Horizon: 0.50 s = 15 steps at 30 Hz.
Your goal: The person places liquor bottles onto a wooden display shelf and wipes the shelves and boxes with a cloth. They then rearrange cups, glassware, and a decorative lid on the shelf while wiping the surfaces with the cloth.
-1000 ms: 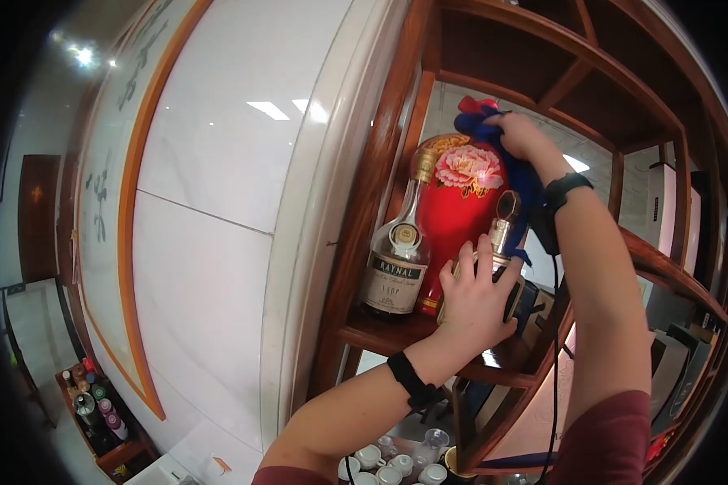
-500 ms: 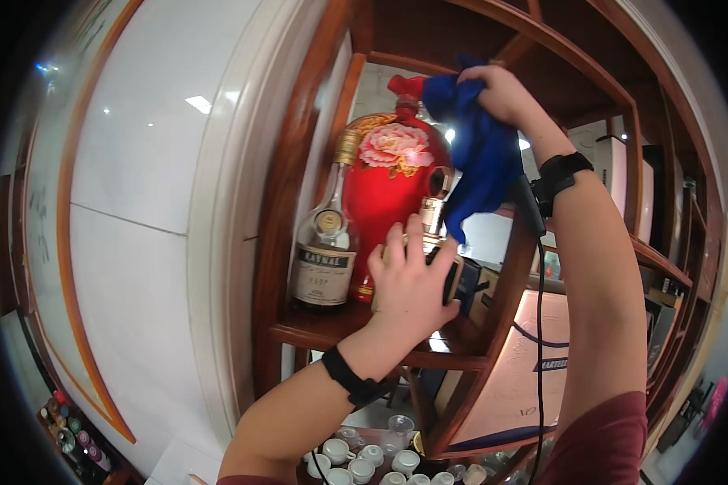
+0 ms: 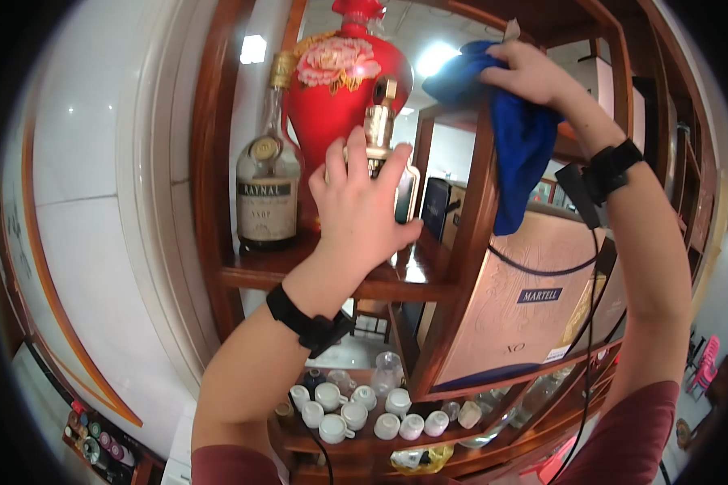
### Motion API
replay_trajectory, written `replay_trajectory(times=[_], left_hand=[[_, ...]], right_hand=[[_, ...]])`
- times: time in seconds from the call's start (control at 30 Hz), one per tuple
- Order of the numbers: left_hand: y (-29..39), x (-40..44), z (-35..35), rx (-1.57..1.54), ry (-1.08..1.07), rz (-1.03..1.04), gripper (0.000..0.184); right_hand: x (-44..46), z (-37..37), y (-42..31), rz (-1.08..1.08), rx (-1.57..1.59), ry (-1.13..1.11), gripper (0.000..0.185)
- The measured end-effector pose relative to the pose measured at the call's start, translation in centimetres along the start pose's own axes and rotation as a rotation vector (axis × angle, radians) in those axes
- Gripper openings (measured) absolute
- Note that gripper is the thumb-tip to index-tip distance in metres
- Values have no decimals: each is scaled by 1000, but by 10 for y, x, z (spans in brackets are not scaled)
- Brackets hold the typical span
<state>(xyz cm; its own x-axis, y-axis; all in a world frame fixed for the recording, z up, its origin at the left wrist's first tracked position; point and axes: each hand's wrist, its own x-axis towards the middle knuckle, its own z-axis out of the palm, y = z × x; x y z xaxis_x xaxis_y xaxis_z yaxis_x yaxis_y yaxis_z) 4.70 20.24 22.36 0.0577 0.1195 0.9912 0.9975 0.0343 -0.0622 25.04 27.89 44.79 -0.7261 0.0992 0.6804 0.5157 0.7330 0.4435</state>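
Observation:
My left hand (image 3: pixel 356 202) is wrapped round a dark bottle (image 3: pixel 408 190) with a gold neck and ring-shaped stopper; its palm hides much of the body. My right hand (image 3: pixel 530 74), higher up, grips a blue cloth (image 3: pixel 526 141) that hangs down in front of a shelf upright. Behind the held bottle stands a large red vase-shaped vessel (image 3: pixel 332 101) with a peony on it. To the left, a Raynal bottle (image 3: pixel 267 190) stands upright on the shelf, apart from my left hand.
A pink-gold Martell box (image 3: pixel 514 311) fills the compartment at lower right. Several white cups (image 3: pixel 354 415) stand on the shelf below. Wooden uprights (image 3: pixel 210 170) frame the compartment. A black cable (image 3: pixel 588 323) hangs from near my right wrist.
My right hand has moved right with the cloth, away from the red vessel to the shelf upright. My left hand stays on the dark bottle. The view has shifted downward and right.

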Motion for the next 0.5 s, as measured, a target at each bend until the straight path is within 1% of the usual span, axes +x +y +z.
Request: replay_trajectory(times=[0.03,0.07,0.1,0.17,0.2,0.27,0.3,0.37,0.43,0.47,0.5], left_hand=[[0,0,1,-7,23,14,89],[-1,-1,2,-12,45,29,89],[-2,-1,2,-9,28,18,89],[-2,-1,4,7,48,28,89],[-2,-2,5,18,57,26,88],[-4,-2,6,42,58,31,88],[-4,-3,7,64,65,38,89],[-3,-3,8,64,55,34,88],[-4,-4,9,100,79,44,88],[-5,-3,11,55,98,51,84],[-5,-4,11,54,94,49,84]], right_hand=[[-5,-1,-7,-13,-52,28,34],[-7,3,-8,-127,-109,121,32],[-8,4,-8,-102,-139,109,34],[-15,14,-15,-235,-521,304,27],[-20,9,-30,-236,-515,297,27],[-35,-2,-70,-486,-735,205,13],[-44,3,-77,-487,-728,195,13],[-64,12,-89,-658,-753,111,16],[-92,39,-100,-628,-695,138,13],[-106,50,-110,-635,-605,131,8],[-117,57,-118,-628,-483,122,7]])
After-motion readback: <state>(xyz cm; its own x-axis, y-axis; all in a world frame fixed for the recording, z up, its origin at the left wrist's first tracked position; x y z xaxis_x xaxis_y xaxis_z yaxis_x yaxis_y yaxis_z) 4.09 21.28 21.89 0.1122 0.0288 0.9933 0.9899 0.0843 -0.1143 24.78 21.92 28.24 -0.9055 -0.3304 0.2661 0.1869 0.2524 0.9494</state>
